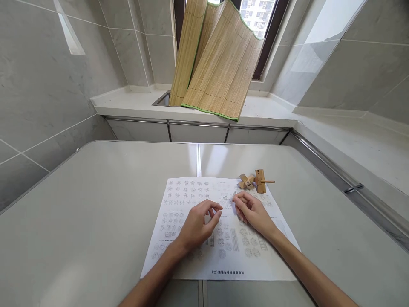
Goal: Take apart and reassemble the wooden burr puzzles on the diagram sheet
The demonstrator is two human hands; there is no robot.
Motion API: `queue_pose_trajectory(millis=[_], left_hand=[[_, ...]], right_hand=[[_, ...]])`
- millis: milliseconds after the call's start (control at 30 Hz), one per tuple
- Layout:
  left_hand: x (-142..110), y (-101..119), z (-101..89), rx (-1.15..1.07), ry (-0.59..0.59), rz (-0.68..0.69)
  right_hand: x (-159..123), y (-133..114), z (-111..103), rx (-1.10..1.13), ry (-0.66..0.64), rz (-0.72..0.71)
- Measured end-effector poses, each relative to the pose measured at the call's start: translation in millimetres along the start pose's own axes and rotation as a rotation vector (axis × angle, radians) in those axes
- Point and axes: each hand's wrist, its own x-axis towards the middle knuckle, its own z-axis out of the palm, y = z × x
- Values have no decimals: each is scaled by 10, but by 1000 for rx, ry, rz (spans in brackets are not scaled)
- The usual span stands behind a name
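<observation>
A white printed sheet [228, 266] covered with small line diagrams lies on the table, its bold heading along the near edge. My left hand [201, 221] rests over the middle of the sheet, fingers curled, with a gap between thumb and forefinger and nothing visible in it. To its right, my right hand [251, 209] is loosely closed over the paper; its inner fingers are partly hidden, so I cannot see whether it holds anything. Just beyond it, on the sheet's far right corner, sit a star-shaped wooden puzzle [246, 182] and another wooden puzzle [260, 181] with a protruding stick.
The pale table [96, 213] has a seam down its middle. Behind it runs a white ledge [128, 104], where a folded bamboo mat [220, 64] with green edging leans against the window [257, 17]. A metal rail [326, 157] borders the right side.
</observation>
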Motion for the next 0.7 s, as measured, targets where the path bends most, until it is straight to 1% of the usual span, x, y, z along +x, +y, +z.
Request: queue_pose_trajectory(millis=[467, 700], left_hand=[[-2, 7, 2, 7, 1, -3], [-6, 7, 2, 14, 7, 2]], right_hand=[[-10, 14, -15, 10, 31, -15], [-1, 27, -23, 69, 67, 5]])
